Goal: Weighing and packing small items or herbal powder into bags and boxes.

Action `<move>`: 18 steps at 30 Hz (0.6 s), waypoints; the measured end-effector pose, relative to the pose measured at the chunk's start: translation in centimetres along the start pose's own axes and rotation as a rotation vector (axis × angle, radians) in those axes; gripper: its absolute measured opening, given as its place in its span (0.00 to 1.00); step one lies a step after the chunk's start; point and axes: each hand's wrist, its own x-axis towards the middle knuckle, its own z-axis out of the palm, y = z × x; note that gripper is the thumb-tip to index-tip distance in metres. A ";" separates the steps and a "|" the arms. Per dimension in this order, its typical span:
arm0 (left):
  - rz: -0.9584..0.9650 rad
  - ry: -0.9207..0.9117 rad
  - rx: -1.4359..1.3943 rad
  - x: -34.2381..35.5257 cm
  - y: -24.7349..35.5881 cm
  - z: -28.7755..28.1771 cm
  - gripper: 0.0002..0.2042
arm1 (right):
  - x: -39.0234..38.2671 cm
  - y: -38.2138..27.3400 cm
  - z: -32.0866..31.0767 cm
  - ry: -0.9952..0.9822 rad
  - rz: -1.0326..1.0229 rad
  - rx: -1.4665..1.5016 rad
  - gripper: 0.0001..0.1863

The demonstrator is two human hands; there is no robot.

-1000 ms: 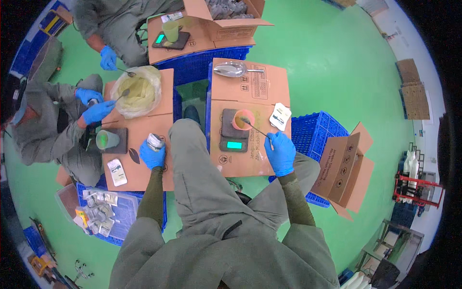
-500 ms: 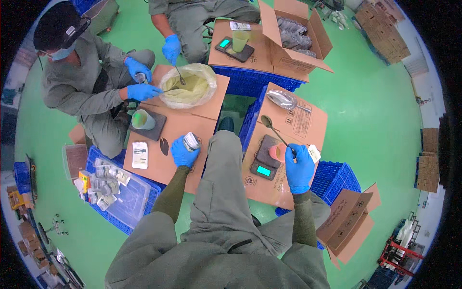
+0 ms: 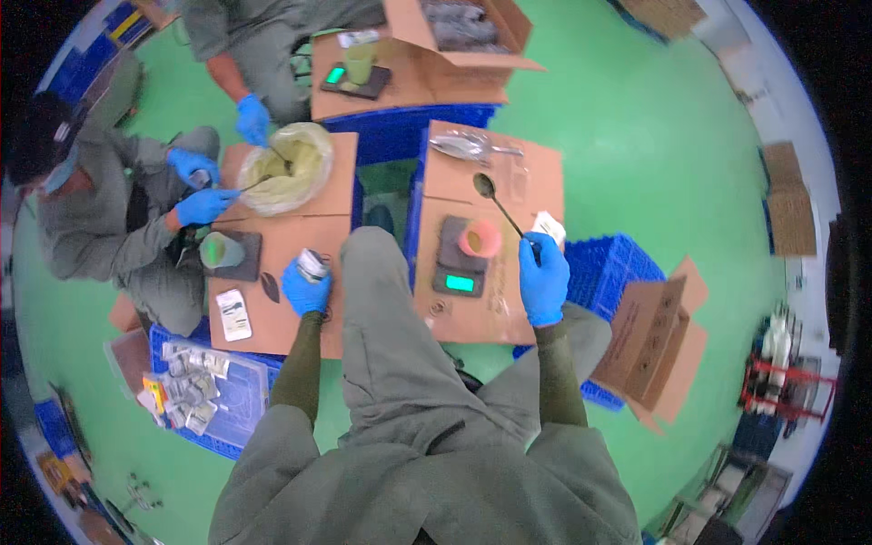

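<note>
My left hand [image 3: 305,292], in a blue glove, is closed around a small white-labelled container [image 3: 313,264] over the left cardboard sheet [image 3: 343,195]. A long-handled spoon [image 3: 505,211] is in my blue-gloved right hand [image 3: 543,282], its bowl pointing up and away to the left. Whether the bowl holds any powder is hard to tell. Left of that hand, a pink cup [image 3: 491,240] stands on a dark scale [image 3: 450,238] with a lit green display. A white packet [image 3: 549,226] lies just beyond my right fingers.
Two co-workers' gloved hands [image 3: 206,207] hold spoons at an open bag of yellowish powder [image 3: 319,192]. A metal scoop [image 3: 461,145] lies on the right cardboard. A tray [image 3: 247,386] of labelled packs stands at left. An open carton [image 3: 640,341] and blue crate [image 3: 610,268] stand at right.
The whole view has shifted, with the tables now farther left. My right hand and spoon have moved slightly away from the pink cup. Both hands keep their holds.
</note>
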 end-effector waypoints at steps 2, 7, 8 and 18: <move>0.124 0.194 -0.003 -0.2 0.1 -0.4 0.19 | -1.5 2.1 -1.2 0.037 0.049 -0.001 0.08; 0.025 0.157 -0.210 0.6 -4.0 1.1 0.33 | -5.5 5.9 -3.6 0.093 0.179 0.068 0.08; 0.000 0.154 -0.381 0.8 -3.7 0.5 0.34 | -6.2 6.5 -3.8 0.102 0.182 0.077 0.08; 0.501 -0.182 -0.664 -5.2 16.3 -7.9 0.40 | -8.4 -0.1 -2.0 -0.057 0.264 0.602 0.08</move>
